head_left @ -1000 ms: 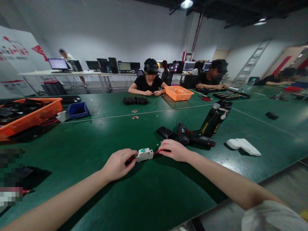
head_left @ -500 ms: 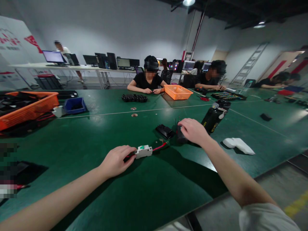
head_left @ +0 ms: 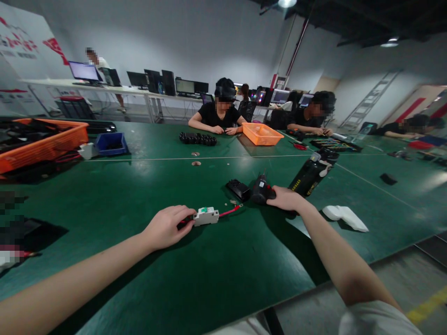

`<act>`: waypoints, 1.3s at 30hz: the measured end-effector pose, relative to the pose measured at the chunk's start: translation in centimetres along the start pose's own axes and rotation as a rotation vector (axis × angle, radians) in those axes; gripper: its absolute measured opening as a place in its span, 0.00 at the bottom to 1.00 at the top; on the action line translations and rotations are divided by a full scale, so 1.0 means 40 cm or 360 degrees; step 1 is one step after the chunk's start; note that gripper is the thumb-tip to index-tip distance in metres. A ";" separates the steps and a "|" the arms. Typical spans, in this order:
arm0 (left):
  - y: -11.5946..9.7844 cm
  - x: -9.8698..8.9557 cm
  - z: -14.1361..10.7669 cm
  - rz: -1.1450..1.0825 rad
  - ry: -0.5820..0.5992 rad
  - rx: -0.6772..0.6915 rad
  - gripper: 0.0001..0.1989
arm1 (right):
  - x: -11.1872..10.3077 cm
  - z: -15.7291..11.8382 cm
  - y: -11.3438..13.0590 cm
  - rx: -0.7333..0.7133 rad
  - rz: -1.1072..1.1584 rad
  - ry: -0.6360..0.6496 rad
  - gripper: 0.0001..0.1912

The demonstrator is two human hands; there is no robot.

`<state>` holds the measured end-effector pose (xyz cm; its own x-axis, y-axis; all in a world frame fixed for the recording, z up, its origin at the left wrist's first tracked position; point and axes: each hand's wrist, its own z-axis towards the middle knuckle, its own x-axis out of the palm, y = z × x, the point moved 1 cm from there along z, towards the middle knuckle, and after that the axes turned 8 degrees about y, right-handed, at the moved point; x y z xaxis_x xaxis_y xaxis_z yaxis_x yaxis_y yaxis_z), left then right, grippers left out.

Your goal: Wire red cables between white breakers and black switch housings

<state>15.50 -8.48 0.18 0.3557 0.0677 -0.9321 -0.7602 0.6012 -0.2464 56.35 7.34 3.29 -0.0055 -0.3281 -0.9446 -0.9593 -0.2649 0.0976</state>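
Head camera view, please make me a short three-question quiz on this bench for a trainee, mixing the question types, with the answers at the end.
1. Multiple choice: which thing is the right hand on? A) the blue bin B) the black drill C) the ladder
2. True or false: the left hand is at the left end, in the picture, of the white switch block.
3. Fill in the colour: a ____ wire sticks out of the block's other end.

Key: 1. B; 2. True; 3. red
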 end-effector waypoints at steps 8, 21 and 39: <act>0.000 0.000 0.000 -0.0027 0.0033 -0.0021 0.12 | -0.002 -0.031 0.015 -0.0005 0.0132 -0.0426 0.24; 0.001 -0.007 -0.010 0.0022 0.0086 -0.0008 0.12 | -0.118 -0.382 0.223 -0.0226 0.2701 0.0548 0.28; -0.011 -0.007 -0.005 0.0019 0.0059 -0.0084 0.13 | -0.081 -0.466 0.296 -0.0207 0.2247 0.0686 0.31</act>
<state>15.61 -8.92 0.47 0.3268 0.0445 -0.9440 -0.7923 0.5574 -0.2480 50.28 -11.63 13.35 -0.7854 -0.6084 0.1144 -0.2004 0.4247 0.8829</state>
